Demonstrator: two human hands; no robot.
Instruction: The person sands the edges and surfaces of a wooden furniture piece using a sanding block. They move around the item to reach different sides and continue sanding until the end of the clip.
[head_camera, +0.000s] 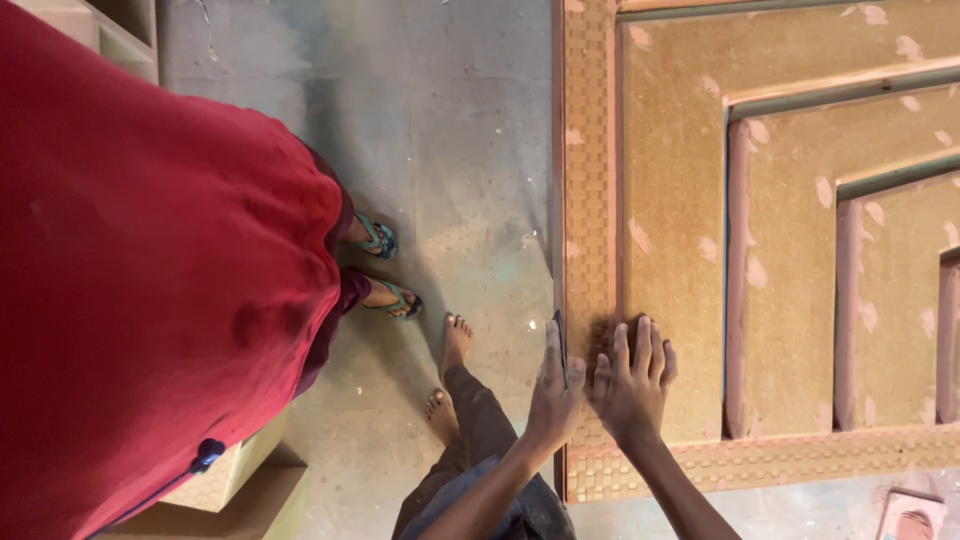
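Neither of my hands shows. My red shirt (150, 270) fills the left side, and my feet in green sandals (385, 268) stand on the grey floor. A co-worker with bare feet (452, 345) reaches in from the bottom. One of that person's hands (555, 385) grips the edge of a large carved wooden panel (680, 200), with a thin dark strip by the fingers. The other hand (632, 380) lies flat on the panel's woven-pattern border (588, 150), over a dark brown patch.
The panel has nested stepped frames and pale filler spots, and covers the right half of the view. Pale wooden boxes sit at the bottom left (235, 490) and top left (110, 35). A small reddish carved piece (910, 515) lies at the bottom right.
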